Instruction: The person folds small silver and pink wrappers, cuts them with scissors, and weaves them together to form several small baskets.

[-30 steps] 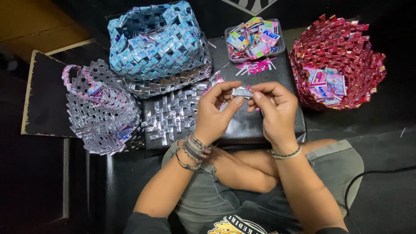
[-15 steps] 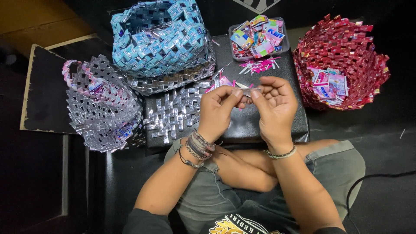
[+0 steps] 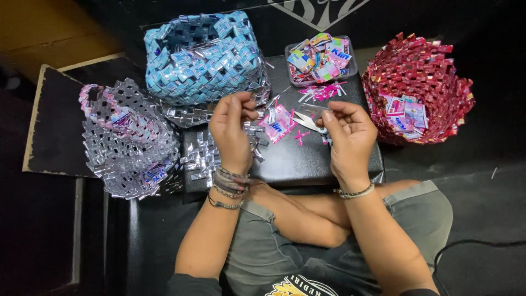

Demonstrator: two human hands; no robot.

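My left hand (image 3: pixel 233 129) hovers over a silver woven mat (image 3: pixel 205 156) on a black box (image 3: pixel 307 159), with its fingers curled against the thumb and nothing visible in them. My right hand (image 3: pixel 350 134) is over the box's right part and pinches a thin pale wrapper strip (image 3: pixel 316 111) at its fingertips. Between the hands lie a pink wrapper (image 3: pixel 279 123), small scissors (image 3: pixel 306 123) and pink scraps (image 3: pixel 300 136). Both wrists wear bracelets.
A blue woven basket (image 3: pixel 200 57) stands at the back, a silver and pink one (image 3: pixel 129 140) on the left, and a red one (image 3: pixel 419 87) holding wrappers on the right. A small tray of coloured wrappers (image 3: pixel 320 57) sits behind the box. My knees are under the box.
My hands were together at the box's middle, working one small piece. They have since drawn apart, the left to the left and the right to the right. The view has also shifted slightly.
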